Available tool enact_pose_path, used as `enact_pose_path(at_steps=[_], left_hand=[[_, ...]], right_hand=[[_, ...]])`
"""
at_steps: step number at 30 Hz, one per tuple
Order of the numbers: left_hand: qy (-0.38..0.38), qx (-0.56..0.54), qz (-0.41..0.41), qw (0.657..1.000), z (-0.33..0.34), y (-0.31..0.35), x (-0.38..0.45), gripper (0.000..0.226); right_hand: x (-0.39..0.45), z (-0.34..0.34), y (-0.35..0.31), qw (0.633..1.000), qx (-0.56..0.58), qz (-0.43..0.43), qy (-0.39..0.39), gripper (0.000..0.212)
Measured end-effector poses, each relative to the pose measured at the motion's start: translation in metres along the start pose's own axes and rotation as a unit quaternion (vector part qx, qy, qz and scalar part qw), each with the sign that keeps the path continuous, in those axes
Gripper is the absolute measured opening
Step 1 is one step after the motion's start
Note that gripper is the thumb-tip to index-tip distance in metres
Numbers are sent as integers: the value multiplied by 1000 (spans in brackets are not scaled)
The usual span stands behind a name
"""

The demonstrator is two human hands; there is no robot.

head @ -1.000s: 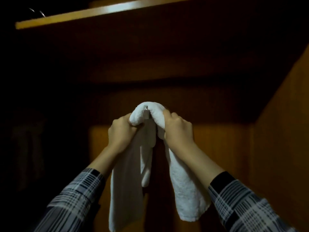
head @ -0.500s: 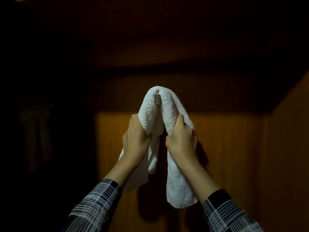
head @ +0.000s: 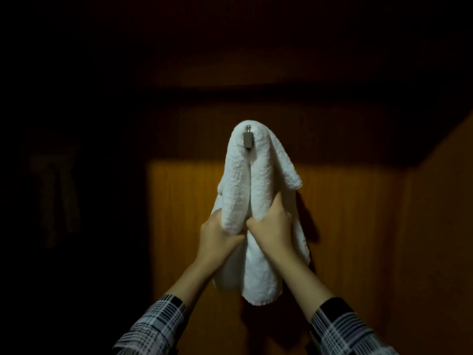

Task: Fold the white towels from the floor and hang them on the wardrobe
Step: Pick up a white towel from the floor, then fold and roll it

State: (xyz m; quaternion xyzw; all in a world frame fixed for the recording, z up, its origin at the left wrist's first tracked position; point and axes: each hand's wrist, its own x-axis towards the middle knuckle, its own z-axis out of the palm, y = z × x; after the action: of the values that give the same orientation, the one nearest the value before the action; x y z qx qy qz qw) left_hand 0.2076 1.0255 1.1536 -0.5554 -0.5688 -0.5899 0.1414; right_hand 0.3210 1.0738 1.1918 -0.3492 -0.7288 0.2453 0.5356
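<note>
The white towel [head: 258, 190] hangs draped over a metal hook [head: 248, 140] on the wardrobe's back panel [head: 345, 213], its long axis running twelve to six, while the left hand [head: 217, 239] and the right hand [head: 271, 226] both grip its folds directly below, at six o'clock from the hook and equally near.

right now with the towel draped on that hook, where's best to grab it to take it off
Grip the white towel just under the metal hook, one hand on each hanging fold, coming from the front and below. It drapes over the hook, so lifting should free it.
</note>
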Motion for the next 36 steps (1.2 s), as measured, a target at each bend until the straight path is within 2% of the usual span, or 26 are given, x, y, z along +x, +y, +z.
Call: enact_pose_path(at_steps=[5, 7, 9, 11, 13, 15, 19, 21, 23, 26, 28, 29, 32, 36], left_hand=[[-79, -42, -53, 995, 7, -27, -44, 65], [-86, -24, -69, 994, 12, -36, -58, 57], [-63, 32, -77, 995, 16, -43, -69, 47], [-55, 73, -80, 993, 20, -47, -80, 55], [-66, 62, -64, 994, 23, -43, -89, 71], [-92, 14, -38, 995, 28, -36, -91, 75], [-173, -13, -13, 985, 20, -33, -91, 84], [-250, 12, -14, 968, 2, -32, -99, 93], [-330, 98, -48, 938, -17, -29, -114, 98], [-465, 211, -156, 846, -40, -21, -145, 88], [-544, 216, -199, 786, -56, -13, -172, 78], [-570, 209, -204, 768, -64, -7, -187, 71], [-598, 186, -200, 754, -88, 8, -242, 58], [-595, 152, -196, 765, -106, 15, -326, 51]], right_hand=[[-29, 9, 40, 997, 22, 48, -58, 59], [-39, 17, 56, 995, 41, 72, -61, 56], [-47, 22, 70, 995, 34, 77, -57, 50], [-55, 27, 80, 995, -17, 73, -66, 50], [-62, 34, 83, 988, -111, 53, -92, 55], [-62, 41, 78, 974, -196, 6, -116, 54], [-69, 41, 70, 945, -259, -11, -200, 61], [-82, 29, 72, 908, -320, -9, -270, 68], [-99, 17, 78, 896, -322, 6, -304, 81], [-135, 2, 82, 909, -285, 40, -300, 90], [-164, -9, 83, 906, -289, 48, -307, 79], [-180, -15, 83, 903, -291, 47, -314, 69], [-236, -33, 85, 898, -257, 69, -350, 38], [-321, -49, 102, 891, -198, 134, -386, 21]])
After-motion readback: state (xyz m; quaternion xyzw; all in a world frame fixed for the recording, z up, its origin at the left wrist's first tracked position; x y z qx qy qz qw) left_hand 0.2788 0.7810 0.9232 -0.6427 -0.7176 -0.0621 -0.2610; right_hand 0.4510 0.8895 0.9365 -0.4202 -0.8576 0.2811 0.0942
